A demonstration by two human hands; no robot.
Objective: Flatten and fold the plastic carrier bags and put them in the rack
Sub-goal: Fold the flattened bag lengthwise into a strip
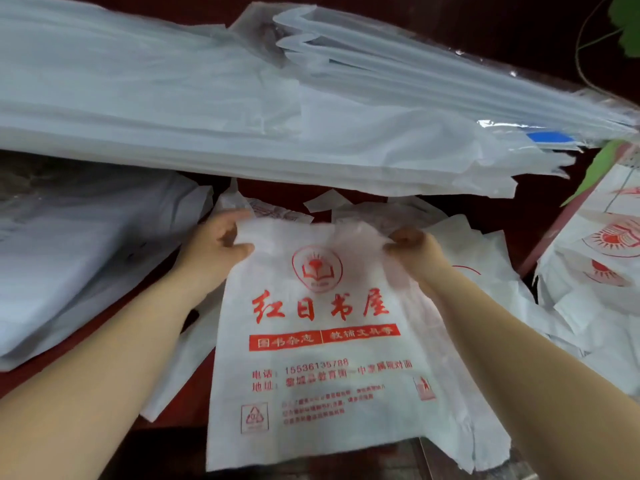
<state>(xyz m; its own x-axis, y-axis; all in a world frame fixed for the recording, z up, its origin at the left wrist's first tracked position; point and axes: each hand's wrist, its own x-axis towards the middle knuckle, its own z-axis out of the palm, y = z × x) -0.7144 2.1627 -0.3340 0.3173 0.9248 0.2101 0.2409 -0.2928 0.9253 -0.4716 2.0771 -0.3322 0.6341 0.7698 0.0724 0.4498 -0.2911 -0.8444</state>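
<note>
You hold 1 carrier bag (322, 358) with 2 hands. Your left hand (221, 242) and right hand (412, 245) each pinch 1 top corner, so it hangs spread over the dark red table (502, 220). The bag is white and lightly creased, with a red round emblem, 4 large red characters, a red banner and small print. 3 heaps surround it: plain bundle (242, 109) behind, plain pile (86, 254) left, printed pile (606, 254) right.
</note>
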